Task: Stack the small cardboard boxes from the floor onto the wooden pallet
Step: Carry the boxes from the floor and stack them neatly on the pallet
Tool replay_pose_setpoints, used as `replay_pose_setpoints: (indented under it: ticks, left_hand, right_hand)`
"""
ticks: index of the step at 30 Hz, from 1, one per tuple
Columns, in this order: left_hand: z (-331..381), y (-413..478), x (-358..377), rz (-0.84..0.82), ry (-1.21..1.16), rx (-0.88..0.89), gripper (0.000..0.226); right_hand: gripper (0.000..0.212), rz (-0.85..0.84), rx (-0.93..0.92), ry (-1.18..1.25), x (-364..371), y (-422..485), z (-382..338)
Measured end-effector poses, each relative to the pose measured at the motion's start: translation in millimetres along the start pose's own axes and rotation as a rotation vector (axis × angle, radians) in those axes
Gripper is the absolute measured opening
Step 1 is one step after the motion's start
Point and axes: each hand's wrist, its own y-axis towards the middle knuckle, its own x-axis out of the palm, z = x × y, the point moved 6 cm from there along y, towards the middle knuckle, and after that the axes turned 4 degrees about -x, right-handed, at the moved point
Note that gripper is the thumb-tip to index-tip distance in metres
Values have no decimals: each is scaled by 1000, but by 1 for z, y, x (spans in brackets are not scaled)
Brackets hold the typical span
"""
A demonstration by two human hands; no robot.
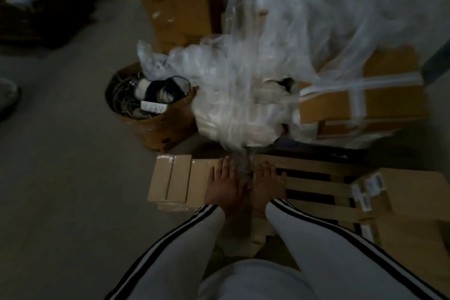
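**Both hands flat on boxes/pallet**

Small cardboard boxes (170, 179) sit side by side at the left end of the wooden pallet (316, 187); can't tell if on floor or slats. L hand (225, 185) rests on them, fingers straight, slightly apart. R hand (269, 185) lies flat just beside it, over the slats, fingers apart. Labelled boxes (379, 192) at pallet's right. Plastic wrap (267, 68) and cable bin (151, 105) behind.
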Motion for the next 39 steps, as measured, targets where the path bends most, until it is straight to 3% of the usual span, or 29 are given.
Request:
replay_pose_setpoints:
  ticks: [9, 14, 18, 27, 34, 39]
  left_hand:
    - [-188, 31, 64, -94, -74, -86, 71]
    - [-247, 33, 82, -120, -161, -123, 71]
    - [-277, 58, 109, -139, -192, -96, 72]
    - [-338, 133, 249, -193, -9, 46, 75]
    - [-377, 185, 378, -317, -67, -166, 76]
    - [-389, 198, 436, -387, -417, -490, 64]
  right_hand:
    - [86, 13, -21, -13, 89, 70, -156]
    - [89, -30, -20, -34, 112, 83, -197]
    - [76, -41, -23, -7, 147, 111, -218]
    - [71, -184, -83, -49, 296, 190, -193]
    - [74, -254, -58, -42, 405, 252, -146]
    - [87, -352, -30, 79, 442, 274, -130]
